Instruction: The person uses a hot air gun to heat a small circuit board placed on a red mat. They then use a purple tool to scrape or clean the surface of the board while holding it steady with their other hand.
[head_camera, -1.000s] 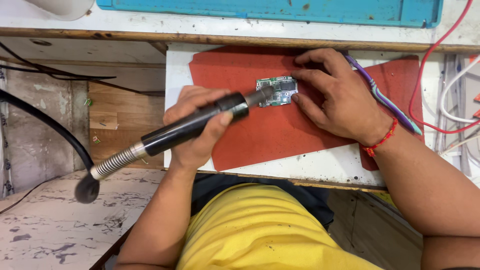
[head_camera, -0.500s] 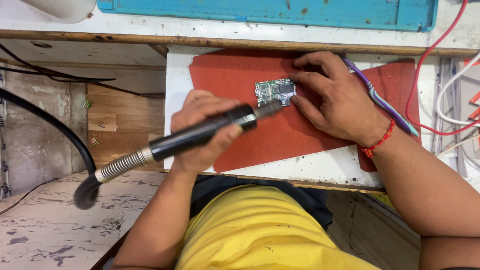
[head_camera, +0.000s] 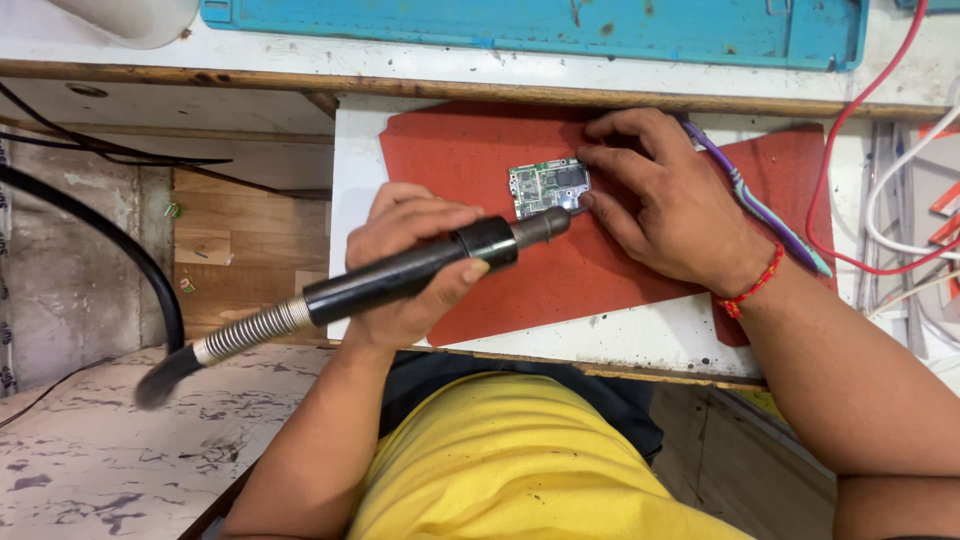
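Blue tray (head_camera: 530, 28) along top edge; red wire (head_camera: 868, 100), white cables (head_camera: 895, 215) at right.

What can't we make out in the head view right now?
- Tool tip: the black handpiece in the left hand ends at the circuit board; contact is too small to tell.
- Board parts: too small.
- Board's right edge: under the right hand fingers.
- Hose end: blurred, lower left.

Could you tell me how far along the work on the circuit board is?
Set up: circuit board lies on the red mat, right hand steadying it. In hand: left hand holds the black handpiece, nozzle at the board's lower edge. What remains cannot be judged.
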